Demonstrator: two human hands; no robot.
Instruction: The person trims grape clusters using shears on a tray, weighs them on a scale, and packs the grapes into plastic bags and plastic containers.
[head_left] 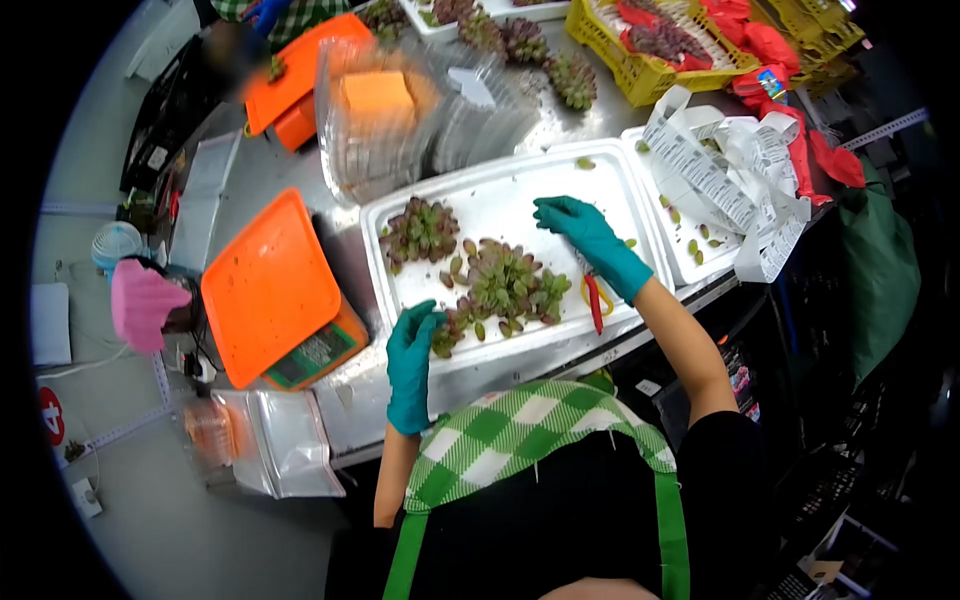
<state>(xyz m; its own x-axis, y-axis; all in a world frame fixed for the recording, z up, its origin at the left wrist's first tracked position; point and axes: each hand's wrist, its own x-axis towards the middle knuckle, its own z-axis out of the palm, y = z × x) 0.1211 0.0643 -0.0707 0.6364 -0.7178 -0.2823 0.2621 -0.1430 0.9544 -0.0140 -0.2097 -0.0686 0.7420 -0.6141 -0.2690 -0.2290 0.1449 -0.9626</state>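
My left hand (408,365), in a teal glove, is at the near left edge of the white tray (500,352). Its fingers are loosely bent and slightly apart, with the tips right beside a small succulent (447,335). Over the right part of the tray is my right hand (590,240), also gloved, fingers stretched leftward with nothing in them. Between the hands sits a larger clump of succulents (503,280), with loose leaves around it. Another purplish succulent (420,232) rests at the tray's left. A red-handled cutting tool (594,303) lies below my right wrist.
An orange-topped scale (272,285) stands left of the tray. Stacked clear plastic containers (375,125) are behind it. On the right, a second white tray (690,262) holds crumpled label strips (705,175). A yellow crate (650,75) and more succulents (570,78) are farther back.
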